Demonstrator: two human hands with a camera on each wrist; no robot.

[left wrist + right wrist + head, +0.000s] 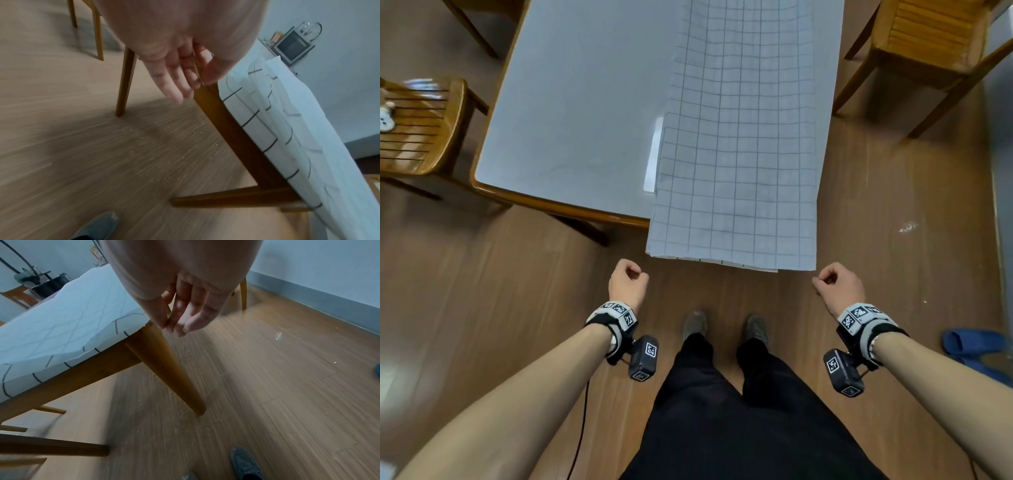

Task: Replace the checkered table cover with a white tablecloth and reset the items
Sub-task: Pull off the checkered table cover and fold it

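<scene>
Near table (558, 205) edge: left hand (627, 285), right hand (839, 286) loosely curled, empty; folded checkered cover (739, 164) unlabelled.

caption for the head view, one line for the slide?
Folded checkered cover lies along the table's right side, overhanging the near edge; left hand and right hand hover empty below it.

Wooden chairs (931, 37) flank; blue slippers (974, 341) on floor

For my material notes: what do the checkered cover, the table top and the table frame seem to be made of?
Checkered cover: looks like thin paper or plastic sheet, holding flat stiff folds. Table top: smooth glossy pale surface with reflections, maybe glass or laminate. Table frame: varnished brown wood, shiny at its edge.
</scene>
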